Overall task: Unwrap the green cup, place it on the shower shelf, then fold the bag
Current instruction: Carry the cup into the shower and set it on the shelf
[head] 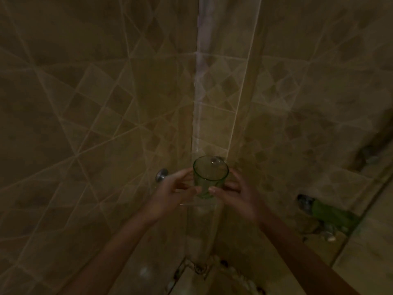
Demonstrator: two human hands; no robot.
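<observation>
A clear green glass cup (209, 175) stands upright in the tiled shower corner, on or just above a clear glass corner shelf (197, 204) whose front edge shows faintly. My left hand (172, 188) wraps the cup's left side and my right hand (234, 190) wraps its right side, thumbs meeting at its lower front. No wrapping is on the cup. The bag is not in view.
Beige tiled walls meet in the corner behind the cup. Two chrome shelf mounts (161, 174) sit on the walls beside it. A green object (327, 211) and small fittings lie low at the right. A pebble floor (234, 277) shows below. The light is dim.
</observation>
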